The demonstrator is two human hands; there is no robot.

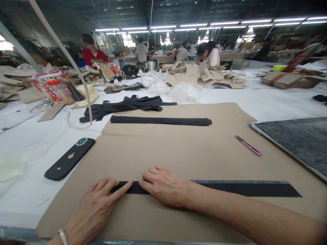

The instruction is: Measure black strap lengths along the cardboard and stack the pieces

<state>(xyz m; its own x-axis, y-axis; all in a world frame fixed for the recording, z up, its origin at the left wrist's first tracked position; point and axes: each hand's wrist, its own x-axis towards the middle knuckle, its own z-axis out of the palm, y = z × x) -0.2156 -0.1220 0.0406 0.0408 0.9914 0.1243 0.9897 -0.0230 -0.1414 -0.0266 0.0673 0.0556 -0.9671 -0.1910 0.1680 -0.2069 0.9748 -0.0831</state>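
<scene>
A long black fabric strip lies flat across the brown paper sheet; a greyish band runs along its far edge on the right. My left hand rests on the strip's left end, its index finger stretched along the strip and apart from the other fingers. Just to the right, my right hand has its fingers curled down onto the same strip, closed at its far edge. The right hand and forearm hide part of the strip, and the fingertips' exact grip is partly hidden.
Beyond the hands lie a neat stack of black strips and a loose black pile. Pink thread snips are at right, near a grey board. A phone lies left; a cable hangs down. People work behind.
</scene>
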